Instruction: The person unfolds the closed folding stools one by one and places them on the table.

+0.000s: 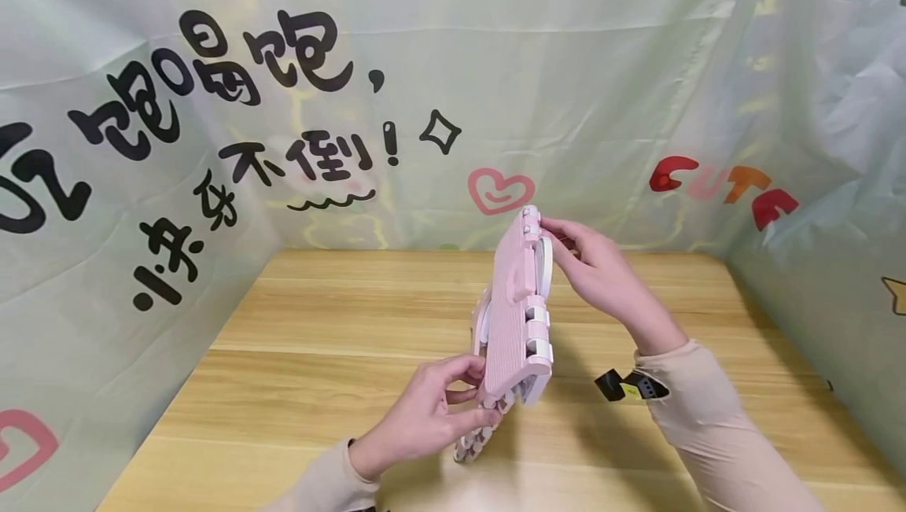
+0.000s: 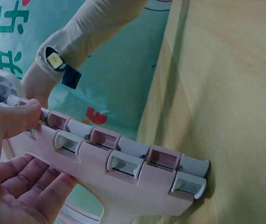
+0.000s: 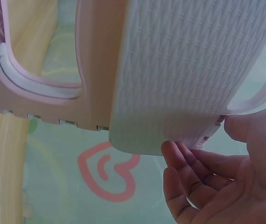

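A pink and white plastic folding stool [image 1: 511, 300] is held partly folded and on edge over the table. Near its lower end my left hand [image 1: 428, 410] grips the pink hinged edge, thumb on one side and fingers on the other. My right hand [image 1: 598, 272] pinches the upper far end between thumb and fingertips. In the right wrist view, a white woven-textured panel [image 3: 179, 70] lies next to the right fingers, with a pink side piece and its rounded opening beyond. The left wrist view shows a row of pink and white hinge knuckles [image 2: 107, 138].
A wood-grain table [image 1: 318, 339] spreads beneath the hands. Pale green cloth [image 1: 566, 103] printed with black characters, a pink heart [image 1: 500, 189] and coloured letters hangs behind it and at both sides. A black strap with a yellow tag [image 1: 630, 388] is on the right sleeve.
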The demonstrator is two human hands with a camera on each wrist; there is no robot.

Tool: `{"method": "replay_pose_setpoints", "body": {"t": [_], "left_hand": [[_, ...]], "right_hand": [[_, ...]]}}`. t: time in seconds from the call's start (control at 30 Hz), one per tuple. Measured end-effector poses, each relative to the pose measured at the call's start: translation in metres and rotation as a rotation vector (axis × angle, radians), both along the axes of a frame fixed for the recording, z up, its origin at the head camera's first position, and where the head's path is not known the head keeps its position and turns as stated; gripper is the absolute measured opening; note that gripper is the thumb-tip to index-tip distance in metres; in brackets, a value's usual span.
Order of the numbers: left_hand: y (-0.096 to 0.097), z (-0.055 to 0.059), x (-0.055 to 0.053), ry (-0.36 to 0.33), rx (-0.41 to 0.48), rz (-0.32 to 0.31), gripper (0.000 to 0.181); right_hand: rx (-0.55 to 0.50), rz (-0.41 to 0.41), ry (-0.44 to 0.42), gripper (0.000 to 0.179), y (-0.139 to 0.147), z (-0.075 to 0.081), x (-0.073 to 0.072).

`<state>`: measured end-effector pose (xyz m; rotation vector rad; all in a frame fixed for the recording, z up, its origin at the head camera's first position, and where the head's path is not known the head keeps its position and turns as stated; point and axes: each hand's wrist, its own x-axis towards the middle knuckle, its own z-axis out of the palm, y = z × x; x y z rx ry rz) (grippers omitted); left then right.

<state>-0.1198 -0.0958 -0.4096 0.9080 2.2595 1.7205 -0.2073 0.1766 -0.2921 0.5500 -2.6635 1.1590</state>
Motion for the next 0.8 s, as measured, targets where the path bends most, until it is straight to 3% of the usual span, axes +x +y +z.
{"method": "replay_pose_setpoints", "body": {"t": [0.4,0.8], "left_hand": [[0.011,-0.005,0.000,-0.084,0.047,0.035,0.045],[0.008,-0.009,-0.003,-0.037,0.021,0.060,0.045]], "right_hand": [[-0.034,0.110,0.028,0.046,-0.016,-0.013,0.001],[0.057,0.260,0.000,0.036,-0.004,-0.047,0.045]]}}
